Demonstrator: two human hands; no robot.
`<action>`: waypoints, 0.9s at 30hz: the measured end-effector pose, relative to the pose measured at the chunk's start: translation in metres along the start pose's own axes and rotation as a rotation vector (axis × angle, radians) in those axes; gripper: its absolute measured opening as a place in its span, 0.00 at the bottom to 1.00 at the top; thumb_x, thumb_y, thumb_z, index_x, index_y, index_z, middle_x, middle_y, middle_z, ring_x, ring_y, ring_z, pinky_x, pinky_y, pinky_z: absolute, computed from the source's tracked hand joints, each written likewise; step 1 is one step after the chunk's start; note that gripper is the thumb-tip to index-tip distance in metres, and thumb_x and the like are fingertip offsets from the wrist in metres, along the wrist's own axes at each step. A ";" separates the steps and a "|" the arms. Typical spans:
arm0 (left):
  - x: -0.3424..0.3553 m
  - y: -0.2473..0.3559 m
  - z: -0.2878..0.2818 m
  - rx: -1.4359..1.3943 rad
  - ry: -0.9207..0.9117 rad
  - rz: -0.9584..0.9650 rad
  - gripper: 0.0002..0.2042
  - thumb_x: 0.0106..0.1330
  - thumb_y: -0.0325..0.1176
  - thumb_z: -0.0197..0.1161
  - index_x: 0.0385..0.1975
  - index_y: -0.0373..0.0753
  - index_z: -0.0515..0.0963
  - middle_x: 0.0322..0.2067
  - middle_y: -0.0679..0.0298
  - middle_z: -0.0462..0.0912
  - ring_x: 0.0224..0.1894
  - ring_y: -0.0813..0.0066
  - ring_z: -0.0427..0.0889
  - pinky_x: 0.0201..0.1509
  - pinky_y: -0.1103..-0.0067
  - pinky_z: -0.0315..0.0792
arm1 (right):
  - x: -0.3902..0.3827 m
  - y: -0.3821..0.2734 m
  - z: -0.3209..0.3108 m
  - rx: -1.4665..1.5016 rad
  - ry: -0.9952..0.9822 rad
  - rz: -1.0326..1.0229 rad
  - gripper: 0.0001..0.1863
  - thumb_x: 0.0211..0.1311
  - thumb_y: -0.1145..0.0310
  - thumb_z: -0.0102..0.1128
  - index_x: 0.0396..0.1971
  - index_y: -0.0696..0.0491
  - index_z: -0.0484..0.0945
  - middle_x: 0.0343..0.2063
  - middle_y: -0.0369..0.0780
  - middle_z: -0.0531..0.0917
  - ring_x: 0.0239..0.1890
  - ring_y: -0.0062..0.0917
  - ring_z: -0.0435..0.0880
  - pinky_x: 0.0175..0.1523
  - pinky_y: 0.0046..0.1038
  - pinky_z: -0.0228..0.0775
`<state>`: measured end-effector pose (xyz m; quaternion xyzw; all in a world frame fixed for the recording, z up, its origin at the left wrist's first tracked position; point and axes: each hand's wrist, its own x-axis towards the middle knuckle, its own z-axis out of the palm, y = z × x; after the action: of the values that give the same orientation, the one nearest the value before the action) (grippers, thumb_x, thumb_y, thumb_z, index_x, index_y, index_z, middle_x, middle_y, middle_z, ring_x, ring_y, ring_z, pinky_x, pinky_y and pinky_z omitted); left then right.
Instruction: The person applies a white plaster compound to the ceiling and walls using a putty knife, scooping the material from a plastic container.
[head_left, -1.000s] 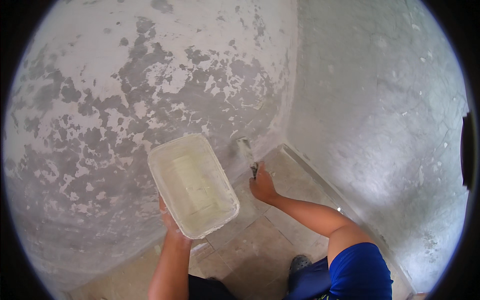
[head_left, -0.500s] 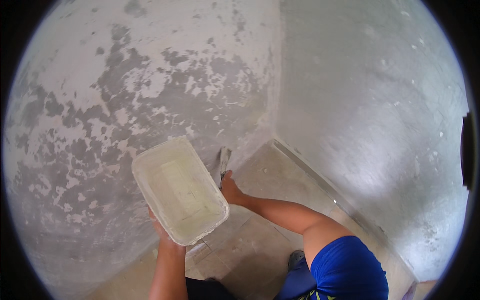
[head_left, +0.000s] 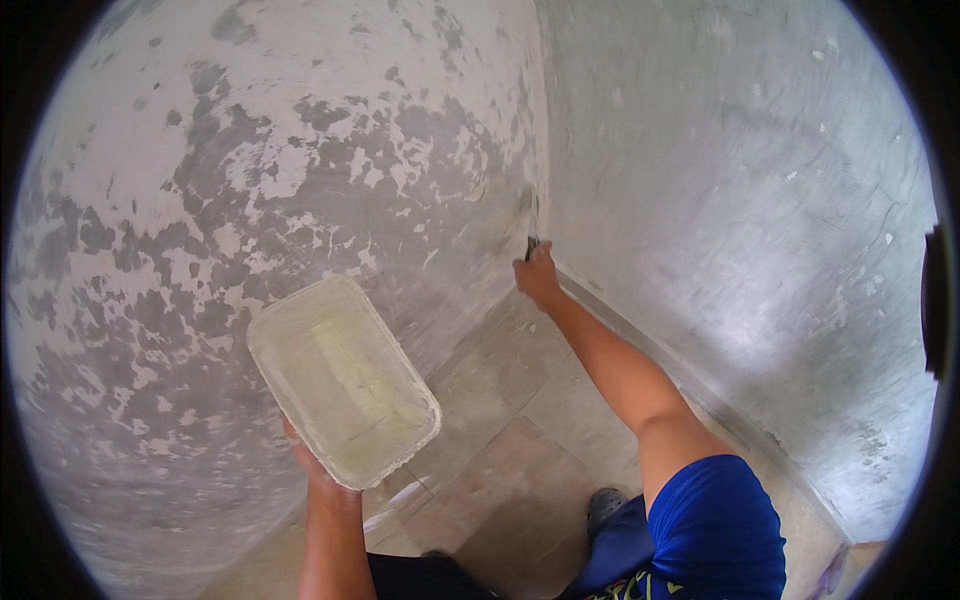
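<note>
My left hand [head_left: 310, 462] is closed round the side of a pale rectangular plastic tub [head_left: 335, 360], tilted so that its inside shows. A thin whitish paste coats the tub's inside and rim. Out at the room's corner, my right hand [head_left: 540, 274] grips the dark handle of a putty knife [head_left: 532, 243]. Its blade is held up to the left wall [head_left: 300, 190], right beside the vertical corner line; whether it touches is hard to tell. That wall is patchy, with white and grey areas of filler.
The right wall [head_left: 700, 200] is smoother and grey-green, meeting the left one in a corner. A low skirting strip [head_left: 690, 385] runs along its foot. Below lies a tiled floor [head_left: 510, 470] with dusty smears, and my shoe [head_left: 604, 506] stands on it.
My right hand has moved the putty knife away from beside the tub, forward and right to the wall corner. The tub has shifted slightly left in view.
</note>
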<state>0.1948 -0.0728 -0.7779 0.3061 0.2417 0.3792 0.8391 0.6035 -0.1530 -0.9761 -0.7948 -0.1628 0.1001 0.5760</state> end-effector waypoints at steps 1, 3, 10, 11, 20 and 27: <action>-0.004 0.010 -0.009 0.010 0.037 0.025 0.25 0.77 0.51 0.52 0.65 0.42 0.73 0.57 0.62 0.80 0.56 0.61 0.81 0.58 0.64 0.80 | -0.014 -0.044 0.011 0.150 -0.126 0.102 0.48 0.63 0.70 0.59 0.69 0.77 0.38 0.49 0.65 0.79 0.45 0.54 0.84 0.51 0.44 0.78; -0.007 0.013 -0.003 0.029 0.053 0.063 0.25 0.77 0.52 0.52 0.65 0.42 0.73 0.57 0.62 0.80 0.56 0.61 0.81 0.58 0.63 0.80 | -0.027 -0.074 0.011 0.227 -0.225 0.147 0.47 0.62 0.71 0.59 0.68 0.77 0.37 0.47 0.67 0.79 0.44 0.55 0.84 0.51 0.46 0.78; 0.010 -0.001 -0.004 0.000 0.068 -0.025 0.23 0.78 0.47 0.48 0.66 0.42 0.73 0.58 0.60 0.81 0.55 0.55 0.84 0.53 0.58 0.83 | -0.129 -0.016 0.041 -0.183 -0.348 -0.164 0.33 0.62 0.73 0.58 0.59 0.72 0.51 0.38 0.69 0.78 0.45 0.63 0.82 0.51 0.54 0.74; 0.010 -0.004 -0.001 -0.005 0.068 -0.041 0.23 0.78 0.47 0.48 0.66 0.42 0.73 0.58 0.60 0.81 0.54 0.55 0.84 0.53 0.58 0.84 | -0.145 -0.016 0.035 -0.200 -0.401 -0.146 0.33 0.62 0.73 0.58 0.59 0.72 0.51 0.37 0.68 0.78 0.45 0.64 0.81 0.50 0.54 0.74; 0.006 -0.012 -0.011 0.049 -0.029 -0.005 0.25 0.77 0.51 0.53 0.66 0.43 0.72 0.59 0.62 0.79 0.57 0.60 0.81 0.57 0.64 0.82 | -0.099 -0.061 0.012 0.049 0.016 -0.318 0.27 0.60 0.78 0.57 0.55 0.69 0.54 0.36 0.64 0.78 0.41 0.63 0.80 0.46 0.54 0.72; -0.005 -0.004 -0.004 0.124 0.040 0.084 0.25 0.78 0.50 0.52 0.67 0.42 0.71 0.59 0.62 0.79 0.56 0.61 0.82 0.56 0.65 0.83 | -0.072 -0.039 0.095 -0.086 -0.046 -0.419 0.28 0.63 0.78 0.54 0.58 0.69 0.53 0.46 0.69 0.74 0.43 0.63 0.80 0.48 0.52 0.74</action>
<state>0.1914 -0.0773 -0.7834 0.3598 0.2685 0.4042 0.7969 0.4978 -0.0849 -0.9709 -0.7649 -0.3416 -0.0107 0.5459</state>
